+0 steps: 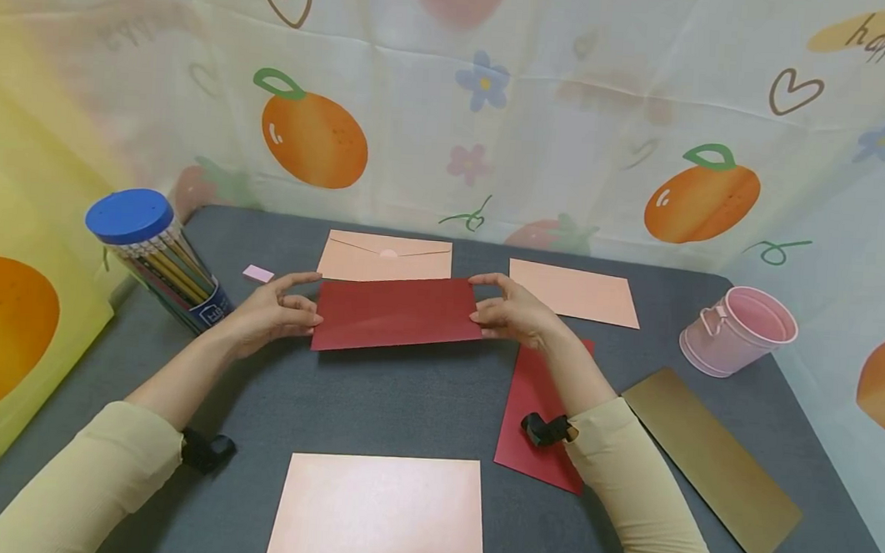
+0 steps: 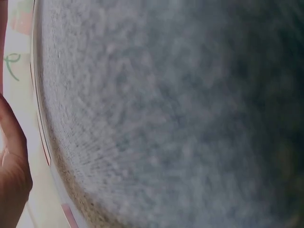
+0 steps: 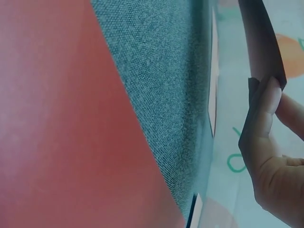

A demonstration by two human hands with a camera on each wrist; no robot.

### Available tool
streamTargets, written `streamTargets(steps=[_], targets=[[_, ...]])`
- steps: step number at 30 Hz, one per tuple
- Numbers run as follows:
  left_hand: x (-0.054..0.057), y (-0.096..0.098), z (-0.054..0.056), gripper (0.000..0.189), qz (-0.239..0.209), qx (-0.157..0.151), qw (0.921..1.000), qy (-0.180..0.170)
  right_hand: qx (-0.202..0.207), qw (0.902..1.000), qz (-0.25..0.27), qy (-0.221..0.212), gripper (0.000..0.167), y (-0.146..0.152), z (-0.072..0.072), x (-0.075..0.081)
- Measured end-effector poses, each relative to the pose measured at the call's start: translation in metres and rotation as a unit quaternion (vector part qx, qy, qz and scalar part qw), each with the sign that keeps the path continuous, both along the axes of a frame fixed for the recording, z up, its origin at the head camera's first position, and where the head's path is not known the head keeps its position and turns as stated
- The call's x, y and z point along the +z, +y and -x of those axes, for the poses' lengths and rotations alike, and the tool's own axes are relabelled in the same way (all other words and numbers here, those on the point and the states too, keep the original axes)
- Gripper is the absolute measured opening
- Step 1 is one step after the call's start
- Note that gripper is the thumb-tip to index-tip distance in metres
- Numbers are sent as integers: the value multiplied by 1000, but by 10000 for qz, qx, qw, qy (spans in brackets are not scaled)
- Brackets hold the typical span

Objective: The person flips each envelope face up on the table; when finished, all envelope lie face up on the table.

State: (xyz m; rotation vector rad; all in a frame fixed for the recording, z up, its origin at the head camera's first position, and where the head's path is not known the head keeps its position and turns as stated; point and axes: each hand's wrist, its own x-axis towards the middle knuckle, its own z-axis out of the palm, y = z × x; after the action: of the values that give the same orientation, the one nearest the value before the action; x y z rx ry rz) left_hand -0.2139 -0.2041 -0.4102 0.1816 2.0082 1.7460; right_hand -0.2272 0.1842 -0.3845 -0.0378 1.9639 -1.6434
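A dark red envelope [image 1: 399, 314] is held up over the grey table by both hands, its long side running left to right in the head view. My left hand [image 1: 274, 314] pinches its left end between thumb and fingers. At the opposite end, my right hand [image 1: 514, 312] grips the edge; the right wrist view shows thumb and finger on the envelope [image 3: 263, 45]. Only part of the left hand [image 2: 13, 161] enters the left wrist view, at its left edge. Behind the red envelope lies a peach envelope [image 1: 383, 257] with its flap showing, partly covered in this view.
Another peach envelope [image 1: 575, 293] lies back right. A second red envelope [image 1: 522, 406] is under the right forearm, beside a gold one [image 1: 714, 462]. A peach sheet [image 1: 378, 511] lies in front. A pencil tub [image 1: 162, 253], pink eraser [image 1: 258, 273] and pink bucket [image 1: 736, 334] stand around.
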Motion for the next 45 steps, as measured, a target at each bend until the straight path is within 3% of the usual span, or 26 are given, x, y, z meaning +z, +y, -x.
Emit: streamTargets(steps=[4, 8, 13, 18, 26, 33, 36, 41, 45], targets=[[1, 0, 0, 75, -173, -234, 9995, -140, -76, 9999, 117, 22, 66, 1, 0, 1], [1, 1, 2, 55, -235, -416, 9984, -303, -37, 9999, 160, 52, 67, 4, -1, 2], [-1, 5, 3, 32, 223, -753, 9959, -439, 149, 9997, 145, 105, 61, 6, -1, 3], [0, 16, 1, 28, 683, -1250, 9882, -566, 244, 9994, 253, 22, 50, 4, 0, 3], [3, 45, -3, 17, 839, -1719, 9806, -430, 324, 9991, 263, -81, 44, -9, -4, 5], [4, 69, -4, 18, 727, -1697, 9821, -363, 717, 9971, 187, -179, 42, -26, -9, 5], [4, 73, -4, 15, 618, -1629, 9841, -358, 695, 9975, 66, -127, 40, -31, -11, 5], [2, 72, -3, 12, 408, -1260, 9902, -452, 321, 9994, -83, -131, 40, -36, -12, 5], [3, 69, 0, 15, 27, -947, 9938, -585, 357, 9988, 9, -338, 43, -39, -12, 3]])
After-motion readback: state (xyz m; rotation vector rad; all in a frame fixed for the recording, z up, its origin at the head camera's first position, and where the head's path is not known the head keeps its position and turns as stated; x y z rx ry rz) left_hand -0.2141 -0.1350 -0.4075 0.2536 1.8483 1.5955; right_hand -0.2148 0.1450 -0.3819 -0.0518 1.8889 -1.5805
